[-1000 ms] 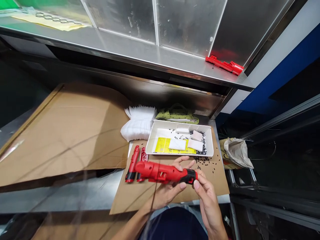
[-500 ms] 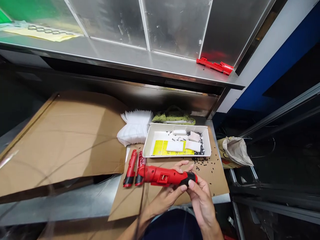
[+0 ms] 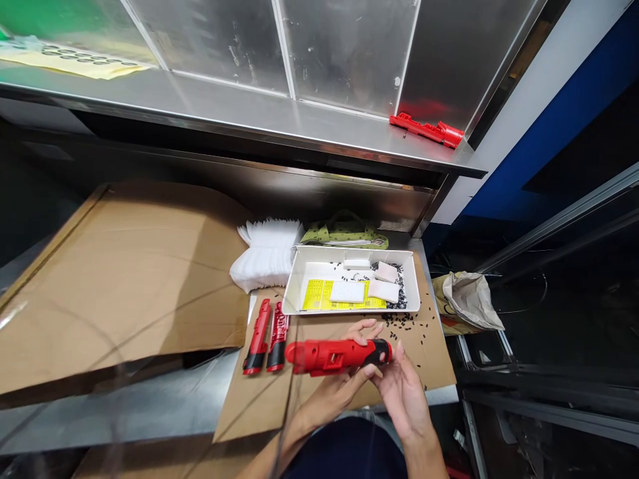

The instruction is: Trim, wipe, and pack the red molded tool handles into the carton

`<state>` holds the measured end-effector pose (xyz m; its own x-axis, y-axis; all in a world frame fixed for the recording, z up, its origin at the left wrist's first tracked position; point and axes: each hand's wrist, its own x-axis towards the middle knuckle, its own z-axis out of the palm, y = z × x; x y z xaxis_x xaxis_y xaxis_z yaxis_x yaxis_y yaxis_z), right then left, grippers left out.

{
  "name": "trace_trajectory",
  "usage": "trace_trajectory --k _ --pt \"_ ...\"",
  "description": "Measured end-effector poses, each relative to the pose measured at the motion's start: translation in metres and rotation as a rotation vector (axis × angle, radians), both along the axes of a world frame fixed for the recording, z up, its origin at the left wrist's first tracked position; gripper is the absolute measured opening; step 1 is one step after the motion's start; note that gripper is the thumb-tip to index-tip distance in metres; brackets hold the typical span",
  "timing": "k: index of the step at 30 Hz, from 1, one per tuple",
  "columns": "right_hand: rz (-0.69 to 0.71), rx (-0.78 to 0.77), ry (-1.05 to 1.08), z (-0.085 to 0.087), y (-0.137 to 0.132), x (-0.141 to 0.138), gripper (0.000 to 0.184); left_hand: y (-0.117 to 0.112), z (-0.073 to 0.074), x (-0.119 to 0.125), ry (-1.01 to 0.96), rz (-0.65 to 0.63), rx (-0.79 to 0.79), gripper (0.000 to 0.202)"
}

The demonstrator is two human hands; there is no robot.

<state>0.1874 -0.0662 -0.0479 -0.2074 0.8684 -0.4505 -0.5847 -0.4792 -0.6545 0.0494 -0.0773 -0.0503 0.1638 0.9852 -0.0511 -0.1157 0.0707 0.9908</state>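
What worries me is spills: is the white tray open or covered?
Open: the tray shows pads and black bits inside, uncovered.

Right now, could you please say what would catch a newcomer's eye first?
Probably the red-and-black casing at the person's hands, just nearer than the white tray. Two similar red pieces lie on the cardboard sheet to the casing's left; another red piece rests on the ledge, upper right.

Red casing (image 3: 314, 356), one — long, rounded at one end, black near the other; a small rectangular opening (image 3: 333, 360) showed in its side. Lay nearly level in the left hand (image 3: 344, 387).
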Motion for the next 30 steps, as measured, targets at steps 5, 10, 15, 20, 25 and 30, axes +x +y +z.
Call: trace_trajectory --k 5,10,15,20,25,30 --pt "-0.169 0.246 -0.488 0.005 -0.002 0.014 0.04 0.005 -0.006 -0.003 -0.082 -0.021 -0.01 0.049" --pt "-0.083 0.241 -0.506 0.005 -0.006 0.014 0.035 0.005 -0.023 -0.003 -0.454 0.027 -0.023 0.047" --pt "0.052 0.359 -0.509 0.016 -0.013 0.007 0.037 0.002 -0.023 -0.006 -0.695 0.04 -0.121 0.041" --pt "0.113 0.397 -0.532 0.028 -0.016 -0.001 0.036 0.003 -0.022 -0.005 -0.718 0.008 -0.083 0.04" --pt "0.058 0.251 -0.299 0.021 -0.015 -0.017 0.04 0.004 -0.021 0.001 -0.53 -0.033 0.011 0.036" --pt "-0.037 0.208 -0.244 0.017 -0.011 -0.019 0.037 0.002 -0.006 0.007 -0.322 0.026 -0.035 0.043"
